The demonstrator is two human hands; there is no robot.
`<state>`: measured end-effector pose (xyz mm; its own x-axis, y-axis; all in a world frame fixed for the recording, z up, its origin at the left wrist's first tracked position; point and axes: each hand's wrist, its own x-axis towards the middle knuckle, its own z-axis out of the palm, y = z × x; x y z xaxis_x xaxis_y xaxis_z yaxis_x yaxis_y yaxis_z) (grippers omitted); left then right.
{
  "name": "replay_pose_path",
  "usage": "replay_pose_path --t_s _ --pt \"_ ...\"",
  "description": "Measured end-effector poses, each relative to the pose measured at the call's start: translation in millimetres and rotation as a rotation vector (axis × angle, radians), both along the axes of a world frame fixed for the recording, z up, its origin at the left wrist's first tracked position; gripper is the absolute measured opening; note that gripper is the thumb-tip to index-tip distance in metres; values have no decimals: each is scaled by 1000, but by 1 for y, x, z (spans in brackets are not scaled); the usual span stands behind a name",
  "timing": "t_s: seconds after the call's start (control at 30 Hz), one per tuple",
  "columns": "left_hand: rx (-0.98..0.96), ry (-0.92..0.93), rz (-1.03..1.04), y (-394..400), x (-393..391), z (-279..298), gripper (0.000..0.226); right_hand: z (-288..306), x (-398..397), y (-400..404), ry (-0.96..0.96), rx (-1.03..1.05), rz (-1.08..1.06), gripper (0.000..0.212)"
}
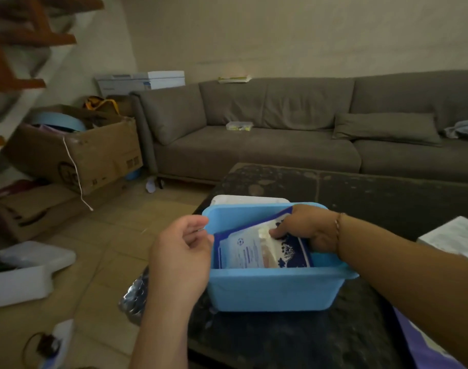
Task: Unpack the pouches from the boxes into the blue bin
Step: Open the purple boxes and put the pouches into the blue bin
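Print on the pouch (256, 251) in the blue bin (275, 288) is unreadable.

The right hand (304, 227) is reached forward and down from the right, palm down, with its fingers curled and pressed onto the pouch (256, 249); a thin bracelet is worn at the wrist. The left hand (180, 251) is held beside it, raised, with its fingers loosely curled toward the palm and nothing gripped, the forearm extended from below
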<state>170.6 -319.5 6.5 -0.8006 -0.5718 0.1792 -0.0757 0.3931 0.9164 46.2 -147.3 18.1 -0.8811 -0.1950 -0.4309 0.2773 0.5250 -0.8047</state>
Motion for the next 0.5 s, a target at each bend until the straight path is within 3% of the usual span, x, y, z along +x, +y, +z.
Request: replay_pose_path --t_s 0.23,0.5 --pt "-2 15 11 1 -1 1 14 -5 1 2 -99 43 27 26" --pt "-2 -7 12 3 -5 1 15 -5 14 2 116 463 238 30"
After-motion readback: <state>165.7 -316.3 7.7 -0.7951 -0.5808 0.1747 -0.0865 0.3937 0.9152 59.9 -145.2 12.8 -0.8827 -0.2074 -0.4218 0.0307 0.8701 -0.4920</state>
